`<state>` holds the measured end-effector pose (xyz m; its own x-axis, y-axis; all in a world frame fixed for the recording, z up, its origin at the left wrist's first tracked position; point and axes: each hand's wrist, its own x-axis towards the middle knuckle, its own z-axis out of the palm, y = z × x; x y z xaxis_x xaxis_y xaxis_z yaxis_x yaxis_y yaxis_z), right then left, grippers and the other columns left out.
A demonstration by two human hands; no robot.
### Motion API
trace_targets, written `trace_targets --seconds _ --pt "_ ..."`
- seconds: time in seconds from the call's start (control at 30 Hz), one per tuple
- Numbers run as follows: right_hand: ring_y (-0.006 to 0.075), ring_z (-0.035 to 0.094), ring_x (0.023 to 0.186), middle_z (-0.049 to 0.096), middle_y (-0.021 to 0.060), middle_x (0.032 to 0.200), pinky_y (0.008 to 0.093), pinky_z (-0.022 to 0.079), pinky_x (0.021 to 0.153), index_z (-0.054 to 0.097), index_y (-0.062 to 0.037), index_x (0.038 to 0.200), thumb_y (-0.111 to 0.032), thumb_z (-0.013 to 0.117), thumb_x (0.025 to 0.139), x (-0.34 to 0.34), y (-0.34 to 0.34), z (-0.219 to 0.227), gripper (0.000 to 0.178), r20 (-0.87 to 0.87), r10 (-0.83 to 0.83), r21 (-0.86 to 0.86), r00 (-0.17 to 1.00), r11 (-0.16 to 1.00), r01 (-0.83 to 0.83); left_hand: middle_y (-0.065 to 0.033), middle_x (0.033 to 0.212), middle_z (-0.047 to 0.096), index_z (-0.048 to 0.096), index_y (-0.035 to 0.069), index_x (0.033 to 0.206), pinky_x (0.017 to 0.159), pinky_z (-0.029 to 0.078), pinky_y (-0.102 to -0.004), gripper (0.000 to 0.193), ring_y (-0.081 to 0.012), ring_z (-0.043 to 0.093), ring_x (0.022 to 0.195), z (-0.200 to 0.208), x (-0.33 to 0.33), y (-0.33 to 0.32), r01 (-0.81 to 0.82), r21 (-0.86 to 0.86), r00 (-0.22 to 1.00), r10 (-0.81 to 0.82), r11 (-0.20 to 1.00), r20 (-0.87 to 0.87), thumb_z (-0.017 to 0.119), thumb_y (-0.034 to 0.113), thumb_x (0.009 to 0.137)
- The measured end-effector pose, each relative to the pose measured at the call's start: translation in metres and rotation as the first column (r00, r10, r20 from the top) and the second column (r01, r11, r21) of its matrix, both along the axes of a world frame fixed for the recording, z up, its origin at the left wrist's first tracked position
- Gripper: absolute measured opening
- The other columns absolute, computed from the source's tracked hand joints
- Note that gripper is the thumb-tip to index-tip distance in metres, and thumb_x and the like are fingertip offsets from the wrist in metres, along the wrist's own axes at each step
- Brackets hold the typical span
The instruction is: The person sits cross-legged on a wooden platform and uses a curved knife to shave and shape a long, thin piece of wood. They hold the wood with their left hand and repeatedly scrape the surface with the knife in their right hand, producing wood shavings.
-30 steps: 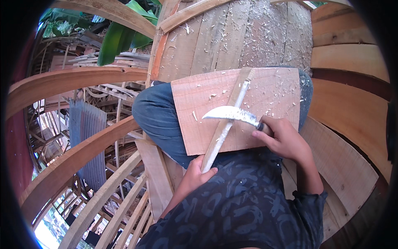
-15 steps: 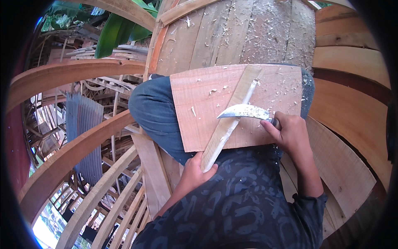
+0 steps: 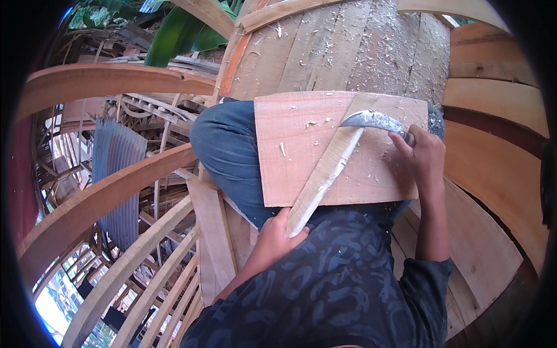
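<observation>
A pale wooden board (image 3: pixel 301 168) lies across my lap on my blue-jeaned legs (image 3: pixel 223 145). On it rests a long narrow wooden strip (image 3: pixel 328 165), running from near my belly up to the board's far edge. My left hand (image 3: pixel 278 235) grips the strip's near end. My right hand (image 3: pixel 423 153) holds the handle of a curved metal knife (image 3: pixel 371 120), whose blade lies across the strip's far end. Wood shavings are scattered over the board.
A planked wooden surface (image 3: pixel 360 46) strewn with shavings rises beyond my knees. Curved wooden ribs (image 3: pixel 98 197) sweep past on the left, with stacked timber and a corrugated sheet (image 3: pixel 116 168) below. Broad curved planks (image 3: pixel 493 145) stand at the right. Green leaves (image 3: pixel 174 40) show at top left.
My right hand has pushed the knife along the strip away from me, from mid-board to the far end. My left hand kept its hold on the near end.
</observation>
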<state>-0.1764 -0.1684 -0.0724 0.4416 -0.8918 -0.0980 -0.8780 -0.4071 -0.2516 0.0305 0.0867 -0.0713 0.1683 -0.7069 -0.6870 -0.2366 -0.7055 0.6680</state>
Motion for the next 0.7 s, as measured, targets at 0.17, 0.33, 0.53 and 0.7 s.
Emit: trace_targets --seconds 0.17,0.33,0.53,0.7 --pt "0.0343 0.055 0.048 0.052 0.0183 0.051 0.0403 0.044 0.048 0.057 0.0011 0.061 -0.049 0.065 0.079 0.007 0.025 0.013 0.054 0.095 -0.122 0.262 0.988 0.961 0.094 -0.0233 0.090 0.064 0.055 -0.005 0.108 0.076 0.048 -0.0373 0.047 -0.0333 0.065 0.085 -0.007 0.004 0.006 -0.013 -0.024 0.996 0.011 1.000 -0.088 0.070 0.023 0.074" --pt "0.0341 0.056 0.049 0.052 0.0169 0.051 0.0398 0.045 0.049 0.058 0.0001 0.062 -0.045 0.066 0.078 0.008 0.046 0.019 0.049 0.117 -0.042 0.315 0.992 0.949 0.003 -0.0177 0.091 0.064 0.054 -0.007 0.111 0.079 0.046 -0.0327 0.048 -0.0220 0.061 0.085 -0.003 0.011 0.000 -0.032 0.017 0.966 0.036 0.999 -0.255 0.069 0.020 0.074" --pt "0.0288 0.057 0.047 0.053 0.0134 0.049 0.0361 0.043 0.045 0.053 -0.0038 0.057 -0.052 0.067 0.076 0.009 0.034 0.003 0.054 0.047 0.043 -0.017 0.998 0.999 -0.042 -0.0090 0.086 0.060 0.053 -0.008 0.108 0.076 0.043 -0.0295 0.042 -0.0164 0.055 0.080 -0.008 0.015 0.001 -0.041 0.056 0.909 0.060 0.998 -0.412 0.066 0.015 0.075" --pt "0.0236 0.051 0.042 0.047 0.0089 0.048 0.0339 0.040 0.043 0.046 -0.0052 0.056 -0.045 0.073 0.074 0.003 0.009 -0.010 0.051 0.128 0.109 -0.233 0.986 0.969 -0.078 0.0007 0.073 0.045 0.049 0.001 0.086 0.063 0.036 -0.0246 0.021 -0.0080 0.042 0.068 -0.021 0.021 0.006 -0.040 0.138 0.794 0.115 0.990 -0.597 0.063 0.012 0.076"
